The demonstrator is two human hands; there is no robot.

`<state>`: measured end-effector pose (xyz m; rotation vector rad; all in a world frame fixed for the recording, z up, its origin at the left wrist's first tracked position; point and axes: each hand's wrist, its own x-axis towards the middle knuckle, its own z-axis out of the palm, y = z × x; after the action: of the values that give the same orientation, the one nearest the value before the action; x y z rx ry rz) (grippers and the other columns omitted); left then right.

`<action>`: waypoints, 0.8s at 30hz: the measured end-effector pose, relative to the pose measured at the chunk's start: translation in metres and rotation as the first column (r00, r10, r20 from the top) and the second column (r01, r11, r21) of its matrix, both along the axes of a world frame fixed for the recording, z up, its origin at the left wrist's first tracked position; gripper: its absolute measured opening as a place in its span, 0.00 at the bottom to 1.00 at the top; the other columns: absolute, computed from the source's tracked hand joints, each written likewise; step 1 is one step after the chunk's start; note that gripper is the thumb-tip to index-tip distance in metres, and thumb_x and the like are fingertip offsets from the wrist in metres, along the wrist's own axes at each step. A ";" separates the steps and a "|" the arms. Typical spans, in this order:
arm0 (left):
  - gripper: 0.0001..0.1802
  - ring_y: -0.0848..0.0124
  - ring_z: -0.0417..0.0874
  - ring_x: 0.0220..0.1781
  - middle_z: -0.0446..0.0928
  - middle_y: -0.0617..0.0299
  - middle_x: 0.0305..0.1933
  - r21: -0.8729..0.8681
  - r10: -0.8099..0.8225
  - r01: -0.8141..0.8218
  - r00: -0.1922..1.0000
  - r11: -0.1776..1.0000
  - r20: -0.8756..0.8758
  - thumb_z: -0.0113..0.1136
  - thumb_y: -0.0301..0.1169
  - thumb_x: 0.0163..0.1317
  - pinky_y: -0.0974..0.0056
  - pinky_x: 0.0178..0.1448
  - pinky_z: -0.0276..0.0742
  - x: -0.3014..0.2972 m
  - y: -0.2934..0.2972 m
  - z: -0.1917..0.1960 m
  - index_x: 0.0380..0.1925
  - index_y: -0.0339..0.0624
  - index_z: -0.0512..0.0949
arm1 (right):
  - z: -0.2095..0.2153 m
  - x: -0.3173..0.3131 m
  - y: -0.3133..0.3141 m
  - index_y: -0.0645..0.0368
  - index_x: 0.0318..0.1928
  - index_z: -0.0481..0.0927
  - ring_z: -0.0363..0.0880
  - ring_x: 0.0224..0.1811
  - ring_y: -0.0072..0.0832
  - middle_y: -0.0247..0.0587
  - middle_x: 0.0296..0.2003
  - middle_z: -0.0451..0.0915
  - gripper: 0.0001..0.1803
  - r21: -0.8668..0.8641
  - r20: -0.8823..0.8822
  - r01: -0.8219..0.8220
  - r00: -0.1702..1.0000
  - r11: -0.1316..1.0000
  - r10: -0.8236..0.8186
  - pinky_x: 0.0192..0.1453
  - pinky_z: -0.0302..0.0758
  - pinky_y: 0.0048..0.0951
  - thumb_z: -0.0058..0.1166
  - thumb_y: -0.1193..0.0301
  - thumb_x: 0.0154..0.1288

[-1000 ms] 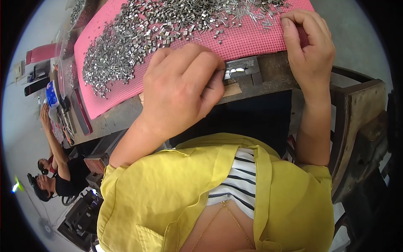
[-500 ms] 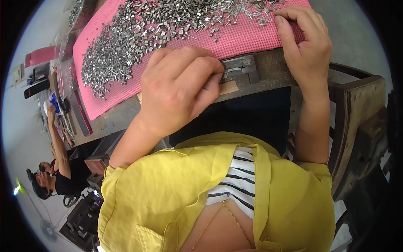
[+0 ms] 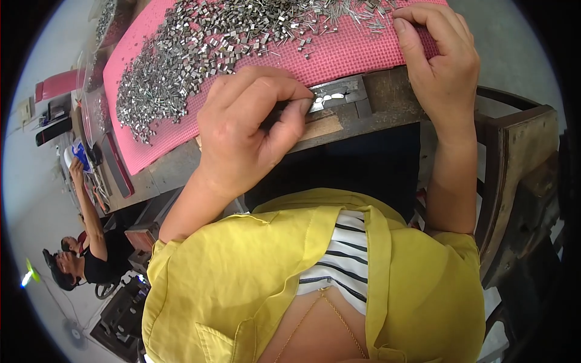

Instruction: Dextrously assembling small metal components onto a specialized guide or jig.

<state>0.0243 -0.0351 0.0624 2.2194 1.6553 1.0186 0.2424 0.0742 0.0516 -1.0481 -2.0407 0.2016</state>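
Observation:
My left hand (image 3: 245, 124) is closed in a pinch at the left end of a small grey metal block (image 3: 360, 107) on the table's near edge. Whatever its fingertips hold, if anything, is hidden. Several shiny, rounded metal pieces (image 3: 331, 97) lie in a row along that block. Over the right end of a pink textured mat (image 3: 339, 57), my right hand (image 3: 446, 63) has thumb and forefinger brought together beside thin metal pins (image 3: 370, 21). I cannot make out what is between them. Small square metal pieces (image 3: 227, 39) are heaped across the mat.
The worn wooden table (image 3: 393, 100) has a pale bare strip (image 3: 324, 127) by the block. Clear plastic bags (image 3: 91, 91) of metal parts stand at the left. Beyond, a co-worker's hand (image 3: 77, 169) holds something blue. A wooden chair (image 3: 520, 175) is at my right.
My left hand has drawn back a little to the left, baring more of the block and its shiny pieces. My right hand has hardly moved.

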 end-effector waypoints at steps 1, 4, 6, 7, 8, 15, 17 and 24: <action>0.09 0.68 0.86 0.36 0.85 0.67 0.34 -0.002 -0.002 0.002 1.000 1.000 -0.002 0.71 0.22 0.49 0.64 0.40 0.72 0.000 0.001 0.000 0.31 0.46 0.84 | 0.000 0.000 0.000 0.59 0.34 0.82 0.81 0.42 0.45 0.44 0.35 0.83 0.05 -0.001 0.001 0.002 1.000 1.000 -0.002 0.50 0.74 0.39 0.63 0.80 0.58; 0.09 0.68 0.86 0.35 0.85 0.67 0.34 -0.010 0.000 0.000 1.000 1.000 -0.001 0.72 0.22 0.50 0.64 0.39 0.72 0.000 0.002 0.002 0.31 0.46 0.84 | -0.002 0.001 0.002 0.59 0.34 0.82 0.81 0.42 0.45 0.44 0.35 0.83 0.05 -0.010 -0.017 -0.005 1.000 1.000 0.004 0.50 0.74 0.39 0.63 0.79 0.58; 0.06 0.67 0.85 0.37 0.85 0.57 0.36 -0.069 -0.043 0.038 0.996 0.997 -0.077 0.69 0.18 0.55 0.67 0.42 0.80 -0.002 0.002 0.007 0.34 0.36 0.84 | -0.002 0.002 0.002 0.59 0.34 0.82 0.81 0.42 0.45 0.44 0.35 0.83 0.05 -0.004 -0.010 -0.002 1.000 1.000 0.001 0.50 0.74 0.39 0.63 0.79 0.58; 0.06 0.67 0.85 0.37 0.85 0.57 0.36 -0.070 -0.044 0.039 0.996 0.997 -0.077 0.69 0.18 0.55 0.67 0.42 0.80 -0.002 0.001 0.006 0.34 0.36 0.84 | -0.002 0.002 0.002 0.59 0.34 0.82 0.81 0.41 0.45 0.44 0.34 0.83 0.04 0.003 -0.003 -0.002 1.000 1.000 0.002 0.50 0.74 0.39 0.63 0.79 0.58; 0.06 0.67 0.85 0.37 0.85 0.57 0.36 -0.052 -0.050 0.046 0.996 0.998 -0.075 0.69 0.18 0.55 0.67 0.41 0.80 -0.002 0.002 0.005 0.34 0.36 0.84 | -0.003 0.003 0.002 0.59 0.34 0.82 0.81 0.41 0.45 0.44 0.34 0.83 0.04 0.002 -0.003 -0.001 1.000 1.000 0.001 0.50 0.74 0.39 0.63 0.79 0.58; 0.07 0.67 0.85 0.36 0.85 0.57 0.35 -0.014 -0.056 0.054 0.991 0.998 -0.118 0.70 0.19 0.55 0.67 0.41 0.79 0.001 0.001 0.005 0.34 0.38 0.84 | -0.003 0.003 0.001 0.58 0.34 0.82 0.81 0.41 0.44 0.43 0.34 0.83 0.04 0.007 -0.005 -0.008 1.000 1.000 0.008 0.49 0.74 0.39 0.63 0.78 0.58; 0.07 0.66 0.85 0.36 0.85 0.57 0.35 -0.001 -0.053 0.053 0.989 0.999 -0.135 0.70 0.19 0.54 0.66 0.41 0.79 0.002 0.001 0.005 0.33 0.38 0.84 | -0.002 0.003 0.001 0.58 0.34 0.82 0.81 0.41 0.44 0.43 0.34 0.83 0.04 0.004 -0.001 -0.007 1.000 1.000 0.007 0.50 0.74 0.39 0.63 0.78 0.59; 0.08 0.64 0.85 0.36 0.85 0.59 0.34 0.066 -0.049 0.063 0.981 0.996 -0.189 0.71 0.19 0.51 0.64 0.43 0.78 0.001 0.002 0.004 0.32 0.40 0.83 | -0.001 0.002 0.001 0.58 0.34 0.81 0.81 0.42 0.43 0.42 0.35 0.83 0.04 -0.008 -0.011 -0.010 1.000 1.000 0.009 0.50 0.74 0.38 0.63 0.78 0.59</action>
<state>0.0256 -0.0334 0.0662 2.4617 1.6420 0.8928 0.2443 0.0750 0.0505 -1.0404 -2.0370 0.2203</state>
